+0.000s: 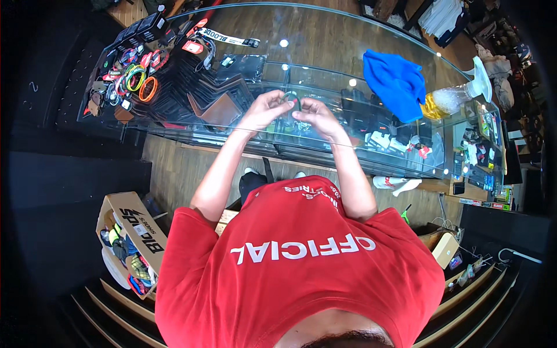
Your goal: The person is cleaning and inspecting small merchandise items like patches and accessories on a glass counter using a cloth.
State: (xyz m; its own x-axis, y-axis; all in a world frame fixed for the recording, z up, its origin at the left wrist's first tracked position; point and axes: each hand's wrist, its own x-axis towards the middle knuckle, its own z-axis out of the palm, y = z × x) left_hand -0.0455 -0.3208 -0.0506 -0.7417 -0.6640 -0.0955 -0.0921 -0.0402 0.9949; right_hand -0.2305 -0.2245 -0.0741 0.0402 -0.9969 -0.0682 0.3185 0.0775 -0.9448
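Above the glass counter (325, 74), my left hand (263, 112) and my right hand (319, 119) meet with fingertips pinched on a thin, dark green looped band (292, 94). A small red spot shows on it near the left fingers. Part of the loop is hidden by my fingers. Just left of my hands, a brown wallet (223, 110) stands among a row of dark wallets (180, 81). Behind them lies a dark item in a clear plastic bag (241, 68).
Bright wristbands and keyrings (136, 76) lie piled at the counter's left, with a lanyard (223, 37) behind. Toward the right are a blue cloth (394, 84) and a spray bottle (452, 100) of yellow liquid. A cardboard box (136, 223) of colourful items stands low at left.
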